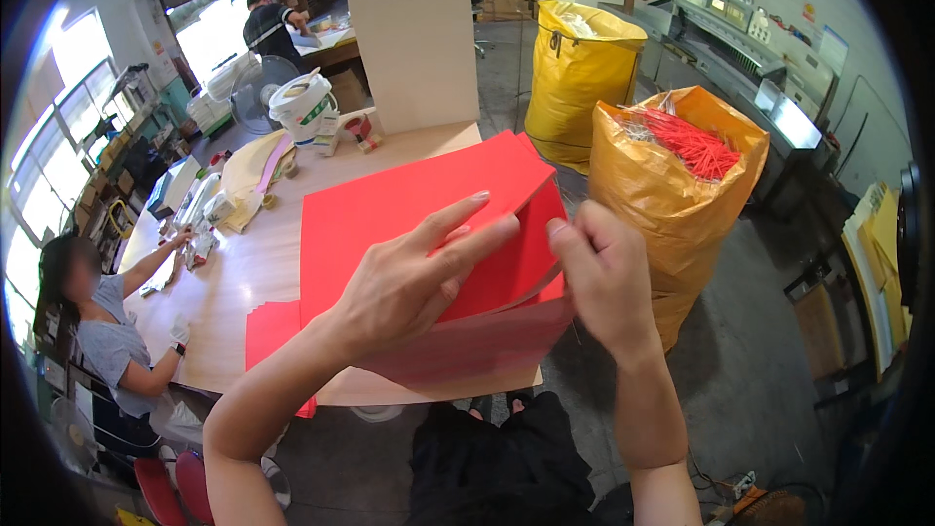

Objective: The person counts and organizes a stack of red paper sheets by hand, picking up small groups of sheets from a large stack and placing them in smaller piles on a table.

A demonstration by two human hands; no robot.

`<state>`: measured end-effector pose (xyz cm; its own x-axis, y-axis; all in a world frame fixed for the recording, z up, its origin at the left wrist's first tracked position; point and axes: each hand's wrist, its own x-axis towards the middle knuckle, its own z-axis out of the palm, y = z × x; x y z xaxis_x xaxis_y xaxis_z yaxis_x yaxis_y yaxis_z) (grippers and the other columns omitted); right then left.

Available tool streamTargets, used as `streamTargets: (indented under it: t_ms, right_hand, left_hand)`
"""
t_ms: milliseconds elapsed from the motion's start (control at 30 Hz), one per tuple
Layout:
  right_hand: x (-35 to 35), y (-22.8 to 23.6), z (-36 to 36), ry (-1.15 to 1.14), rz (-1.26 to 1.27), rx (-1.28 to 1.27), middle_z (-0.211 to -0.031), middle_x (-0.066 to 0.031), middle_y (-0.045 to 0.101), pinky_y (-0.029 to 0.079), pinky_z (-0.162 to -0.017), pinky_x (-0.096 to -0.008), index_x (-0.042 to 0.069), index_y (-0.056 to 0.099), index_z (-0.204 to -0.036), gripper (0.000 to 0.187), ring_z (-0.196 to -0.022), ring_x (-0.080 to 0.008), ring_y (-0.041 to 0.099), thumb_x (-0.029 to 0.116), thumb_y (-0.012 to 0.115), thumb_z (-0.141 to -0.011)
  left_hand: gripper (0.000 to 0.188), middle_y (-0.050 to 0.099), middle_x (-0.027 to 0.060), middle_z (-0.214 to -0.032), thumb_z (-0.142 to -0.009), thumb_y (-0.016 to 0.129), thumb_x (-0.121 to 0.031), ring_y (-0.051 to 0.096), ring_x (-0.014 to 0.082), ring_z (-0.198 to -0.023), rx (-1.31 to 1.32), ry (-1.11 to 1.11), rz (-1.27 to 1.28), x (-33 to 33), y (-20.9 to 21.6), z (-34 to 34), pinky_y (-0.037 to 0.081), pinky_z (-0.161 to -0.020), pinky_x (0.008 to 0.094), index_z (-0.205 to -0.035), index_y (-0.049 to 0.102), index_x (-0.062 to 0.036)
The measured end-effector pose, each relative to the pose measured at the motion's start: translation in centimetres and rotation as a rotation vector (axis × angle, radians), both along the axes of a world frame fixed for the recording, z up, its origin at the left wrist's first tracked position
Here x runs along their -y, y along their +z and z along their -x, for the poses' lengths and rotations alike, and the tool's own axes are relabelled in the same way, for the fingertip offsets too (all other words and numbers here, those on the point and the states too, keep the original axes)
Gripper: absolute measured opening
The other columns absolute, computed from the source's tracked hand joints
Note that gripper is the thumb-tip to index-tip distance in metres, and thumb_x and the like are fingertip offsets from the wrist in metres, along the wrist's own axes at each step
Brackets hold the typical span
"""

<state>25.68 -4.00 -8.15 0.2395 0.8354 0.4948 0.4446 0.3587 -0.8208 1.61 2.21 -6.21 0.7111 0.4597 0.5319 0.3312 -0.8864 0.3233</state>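
Note:
A tall stack of red sheets (409,195) stands at the near right edge of the table. Over its top reaches my left hand (414,268), its fingers stretched out and pointing toward the right edge. Beside those fingertips, the right edge of the upper sheets is raised, with a dark gap and more red sheets under it. My right hand (606,268) is closed at the stack's right side, thumb against the curled fingers. What it pinches, if anything, is hidden. More red sheets (273,331) lie low on the table left of the stack.
Right of the table (253,268) stand an orange sack (672,205) of red strips and a yellow sack (575,88). A tall pale board (414,49) and white bucket (300,102) are behind the stack. One person (122,331) sits at left; another (273,29) works farther back.

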Motion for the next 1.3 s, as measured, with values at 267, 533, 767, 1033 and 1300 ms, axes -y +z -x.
streamTargets:
  t_ms: [267,533,767,1033,1300]
  right_hand:
    - [-0.9,0.0,1.1,0.173,-0.012,-0.404,-0.063,0.0035,0.055,0.037,-0.047,-0.0256,0.011,0.051,-0.073,0.042,-0.053,-0.0055,0.049,0.023,0.069,-0.109]
    - [-0.3,0.8,0.8,0.33,0.151,-0.727,-0.062,0.0032,0.054,0.037,-0.047,-0.0233,0.013,0.054,-0.073,0.041,-0.053,-0.0051,0.053,0.026,0.067,-0.109]
    - [-0.3,0.5,-0.1,0.331,0.125,-0.613,-0.062,0.0012,0.058,0.038,-0.047,-0.0228,0.011,0.058,-0.074,0.045,-0.053,-0.0053,0.055,0.034,0.065,-0.112]
    - [-0.2,-0.2,-0.6,0.334,0.072,-0.561,-0.062,0.0001,0.059,0.036,-0.045,-0.0226,0.011,0.056,-0.076,0.052,-0.052,-0.0077,0.058,0.046,0.059,-0.115]
    - [-1.0,-0.2,1.4,0.039,-0.106,-0.19,-0.061,0.003,0.055,0.037,-0.051,-0.0254,0.009,0.053,-0.072,0.04,-0.054,-0.0056,0.048,0.016,0.066,-0.109]
  left_hand:
    - [0.033,0.059,0.018,-0.154,-0.094,0.083,-0.021,0.075,0.0368,-0.121,0.013,-0.05,0.027,-0.8,-0.3,0.7,0.065,-0.093,0.0462,-0.127,0.075,-0.0205]
    - [0.057,0.063,0.015,-0.15,-0.075,0.1,-0.025,0.075,0.0362,-0.122,0.078,-0.079,0.056,-0.7,-0.4,0.6,0.065,-0.098,0.0455,-0.126,0.076,-0.0198]
    - [0.056,0.064,0.0162,-0.148,-0.076,0.099,-0.022,0.072,0.0365,-0.128,0.086,-0.092,0.087,-0.9,-0.2,0.8,0.063,-0.103,0.0473,-0.127,0.078,-0.0189]
    - [0.056,0.063,0.019,-0.151,-0.082,0.093,-0.01,0.071,0.0385,-0.129,0.062,-0.118,0.139,-0.9,0.0,1.0,0.061,-0.109,0.0482,-0.135,0.076,-0.014]
    - [0.045,0.057,0.0199,-0.158,-0.096,0.074,-0.007,0.073,0.0382,-0.123,0.046,-0.016,-0.018,-0.3,-0.4,0.4,0.063,-0.098,0.0469,-0.14,0.073,-0.02]
